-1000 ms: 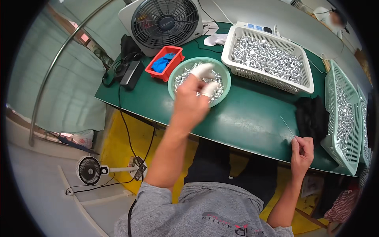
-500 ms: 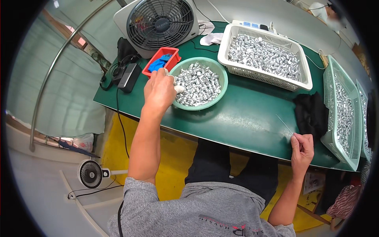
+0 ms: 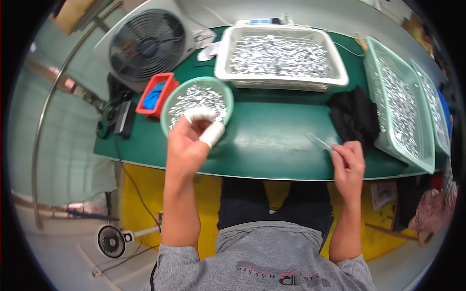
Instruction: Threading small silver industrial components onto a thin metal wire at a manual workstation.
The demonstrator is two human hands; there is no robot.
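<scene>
My left hand (image 3: 189,143), with white coverings on its thumb and fingertips, is over the near part of a round green bowl (image 3: 230,104) full of small silver metal parts (image 3: 199,99). Its thumb and index finger curl toward each other in a pinch; blur and the silver parts behind hide what is between the tips. Over the table's front part at the right, my right hand (image 3: 348,167) grips a thin rod-like tool (image 3: 318,140) between thumb and fingers. The tool points up and to the left.
A white basket (image 3: 340,77) of silver parts stands at the back, green baskets (image 3: 424,162) at the right. Black cloth (image 3: 354,116) lies beside my right hand. A red bin (image 3: 145,109) with something blue, a black adapter (image 3: 125,120) and a large fan (image 3: 148,46) are at the left.
My left hand has moved from the bowl's left rim, beside the red bin, to over its near side, fingers now curled in a pinch. My right hand still holds the tool. The view has shifted.
</scene>
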